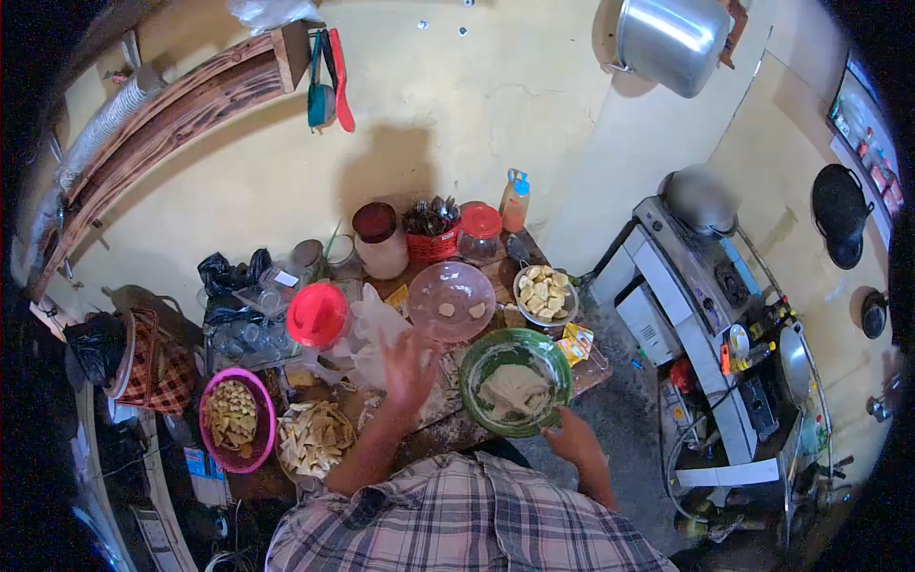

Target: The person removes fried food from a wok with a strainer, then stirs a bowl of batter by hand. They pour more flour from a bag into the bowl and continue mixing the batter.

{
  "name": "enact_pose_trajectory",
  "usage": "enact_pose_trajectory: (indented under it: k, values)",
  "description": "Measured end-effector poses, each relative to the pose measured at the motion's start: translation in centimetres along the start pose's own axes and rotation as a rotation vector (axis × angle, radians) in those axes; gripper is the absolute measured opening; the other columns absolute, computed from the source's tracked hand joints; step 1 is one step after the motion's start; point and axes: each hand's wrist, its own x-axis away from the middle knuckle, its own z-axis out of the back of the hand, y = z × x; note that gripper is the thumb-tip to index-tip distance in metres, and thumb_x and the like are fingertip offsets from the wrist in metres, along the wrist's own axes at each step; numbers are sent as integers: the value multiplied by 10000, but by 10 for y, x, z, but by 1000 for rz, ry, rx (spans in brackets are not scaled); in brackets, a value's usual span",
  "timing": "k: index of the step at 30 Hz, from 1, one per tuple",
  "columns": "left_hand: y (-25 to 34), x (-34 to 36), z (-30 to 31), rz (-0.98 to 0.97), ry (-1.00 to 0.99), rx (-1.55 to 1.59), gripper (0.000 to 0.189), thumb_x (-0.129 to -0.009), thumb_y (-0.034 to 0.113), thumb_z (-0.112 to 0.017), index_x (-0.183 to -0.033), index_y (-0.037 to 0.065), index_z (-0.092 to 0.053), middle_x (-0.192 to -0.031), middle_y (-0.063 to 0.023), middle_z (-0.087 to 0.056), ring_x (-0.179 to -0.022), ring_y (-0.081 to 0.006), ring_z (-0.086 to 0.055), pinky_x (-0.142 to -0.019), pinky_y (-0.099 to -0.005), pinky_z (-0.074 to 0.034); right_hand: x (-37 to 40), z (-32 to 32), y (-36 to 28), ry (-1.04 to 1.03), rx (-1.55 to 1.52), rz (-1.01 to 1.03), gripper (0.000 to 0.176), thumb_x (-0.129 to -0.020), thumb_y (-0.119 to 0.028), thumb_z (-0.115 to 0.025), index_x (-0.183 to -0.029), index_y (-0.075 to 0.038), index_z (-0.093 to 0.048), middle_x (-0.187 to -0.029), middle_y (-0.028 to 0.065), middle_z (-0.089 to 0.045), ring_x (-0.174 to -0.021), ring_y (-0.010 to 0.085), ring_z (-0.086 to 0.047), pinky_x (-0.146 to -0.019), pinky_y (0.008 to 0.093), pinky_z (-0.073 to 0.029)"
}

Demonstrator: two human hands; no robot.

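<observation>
My right hand (573, 438) grips the near right rim of a green bowl (469, 393), its fingers closed there. Inside the bowl sits a pale, thick dough or batter (515, 391). To the left, my left hand (410, 370) is raised in front of a clear plastic bag (367, 329). Its fingers look spread but are blurred, with nothing visible in them. Just beyond the green bowl stands a pinkish translucent bowl (440, 329) with two small pale pieces in it. White powder (434, 405) dusts the tabletop between my hands.
Cut pale pieces fill a pink basket (271, 448), a pile (316, 437) at left and a bowl (545, 294) at right. Jars, a red cutlery basket (431, 248) and a bottle (516, 205) line the back. A stove (701, 262) stands right.
</observation>
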Motion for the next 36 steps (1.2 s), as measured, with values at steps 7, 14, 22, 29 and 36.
enact_pose_trajectory:
  k: [7, 14, 22, 29, 36]
  values:
    - [-40, -44, 40, 146, 363, -133, 451, -654, 91, -649, -1077, 38, -500, -1017, -129, -551, -988, -305, -497, -963, -460, -271, -18, -14, 3, 6, -15, 126, 550, -740, -325, -593, -1175, -37, -419, -1076, 237, -512, -990, 371, -499, -844, 435, -404]
    - [-65, -68, 41, 173, 179, 44, 180, -682, -9, -593, -859, -3, -621, -795, -156, -622, -727, -267, -614, -663, -353, -479, -29, -7, -17, 22, -279, 180, 406, -759, -217, -578, -1105, -21, -497, -935, 166, -586, -860, 260, -571, -750, 330, -445]
    - [43, -99, 102, 25, 338, 377, 200, -661, -43, -614, -858, -14, -619, -775, -129, -634, -711, -174, -618, -639, -269, -474, -54, -55, -34, -267, -907, 295, 626, -739, -127, -631, -1264, -78, -292, -1109, 137, -516, -973, 233, -530, -809, 344, -445]
    - [87, -92, 91, 161, 269, 834, 148, -712, -69, -585, -853, -36, -555, -851, -115, -615, -766, -149, -575, -701, -269, -465, -65, -67, -80, 100, -1364, 657, 1020, -676, -48, -686, -1344, -110, 82, -1238, 127, -392, -1123, 223, -400, -915, 355, -369]
    - [56, -73, 8, 275, 94, 897, 106, -734, -21, -594, -840, -32, -600, -750, -65, -612, -693, -107, -557, -622, -251, -472, -45, -28, -6, 454, -1088, 90, 337, -762, -189, -611, -1021, 19, -549, -966, 95, -587, -915, 191, -541, -805, 320, -414]
